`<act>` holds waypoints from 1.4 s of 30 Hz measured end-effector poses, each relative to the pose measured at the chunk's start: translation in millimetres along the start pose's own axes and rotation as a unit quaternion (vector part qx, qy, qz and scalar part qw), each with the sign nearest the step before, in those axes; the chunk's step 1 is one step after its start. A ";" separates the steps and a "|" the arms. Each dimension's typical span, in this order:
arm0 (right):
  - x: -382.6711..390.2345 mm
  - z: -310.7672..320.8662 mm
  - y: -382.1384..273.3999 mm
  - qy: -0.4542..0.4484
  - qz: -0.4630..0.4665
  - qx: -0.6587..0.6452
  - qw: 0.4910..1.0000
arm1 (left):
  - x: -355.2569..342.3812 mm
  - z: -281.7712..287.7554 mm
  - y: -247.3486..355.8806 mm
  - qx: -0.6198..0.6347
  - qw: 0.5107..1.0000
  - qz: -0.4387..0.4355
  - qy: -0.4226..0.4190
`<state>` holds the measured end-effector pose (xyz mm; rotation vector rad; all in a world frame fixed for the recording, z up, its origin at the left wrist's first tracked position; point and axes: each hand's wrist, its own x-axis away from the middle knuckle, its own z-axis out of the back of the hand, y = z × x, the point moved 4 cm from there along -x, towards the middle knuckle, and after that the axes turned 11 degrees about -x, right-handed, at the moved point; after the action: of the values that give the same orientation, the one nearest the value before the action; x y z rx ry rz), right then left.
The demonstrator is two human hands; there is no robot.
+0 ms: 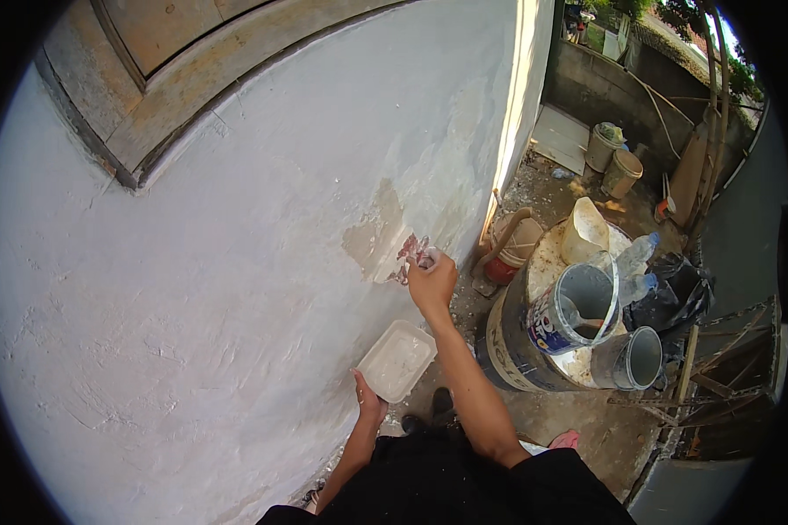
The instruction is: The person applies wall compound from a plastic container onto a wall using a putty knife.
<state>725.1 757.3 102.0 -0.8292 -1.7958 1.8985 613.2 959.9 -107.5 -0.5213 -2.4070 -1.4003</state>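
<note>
My left hand (370, 404) grips the near edge of a shallow cream-white plastic tray (418, 374); whitish smears lie inside it. Closed against the wall is my right hand (434, 285), its fingers pinched around something small and pale that I cannot make out. Beside those fingers, a reddish-brown patch (409, 248) shows on the pale wall (236, 289). A beige bare patch (375, 229) spreads just to its left.
A wooden frame (184, 83) crosses the upper left. At right stands a drum (510, 350) topped with a pail (543, 317), a grey bucket (643, 359), a cut jug (585, 232) and plastic bottles (636, 254). Behind it sits a red-and-white bucket (503, 267). Metal framework (718, 385) lies far right.
</note>
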 end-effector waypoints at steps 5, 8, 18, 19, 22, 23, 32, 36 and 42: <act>-5.6 23.5 66.5 0.015 -0.155 -0.116 0.981 | 8.5 0.6 -5.3 0.005 1.000 0.023 0.013; 4.6 9.0 62.3 -0.015 -0.251 -0.292 0.923 | 6.9 2.9 -6.5 0.002 1.000 0.014 0.002; -10.0 -6.6 -45.1 -0.058 -0.147 -0.456 0.876 | 13.6 -11.9 1.0 0.004 1.000 0.001 -0.005; -13.4 -6.8 -57.8 -0.059 -0.146 -0.456 0.876 | 14.1 -12.1 0.6 0.005 1.000 0.006 -0.003; -20.6 -6.8 -104.4 -0.097 -0.095 -0.459 0.878 | 13.0 -14.7 -0.3 0.002 1.000 0.009 -0.004; -20.0 -4.0 -122.7 -0.104 -0.085 -0.447 0.884 | 13.0 -15.7 -1.3 -0.001 1.000 0.010 -0.005; -10.3 39.1 -73.0 -0.085 -0.102 -0.357 0.925 | 18.9 -18.9 1.7 -0.009 1.000 -0.009 -0.014; -5.7 27.0 12.7 -0.041 -0.195 -0.261 0.944 | 22.0 -7.1 -1.9 0.004 1.000 -0.012 -0.011; 3.8 -18.0 43.4 -0.031 -0.211 -0.288 0.934 | 22.7 7.4 -7.0 -0.001 1.000 -0.006 -0.019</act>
<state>738.9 769.1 58.5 -0.4909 -2.3842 1.1475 589.3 966.7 -106.5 -0.5386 -2.4426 -1.4104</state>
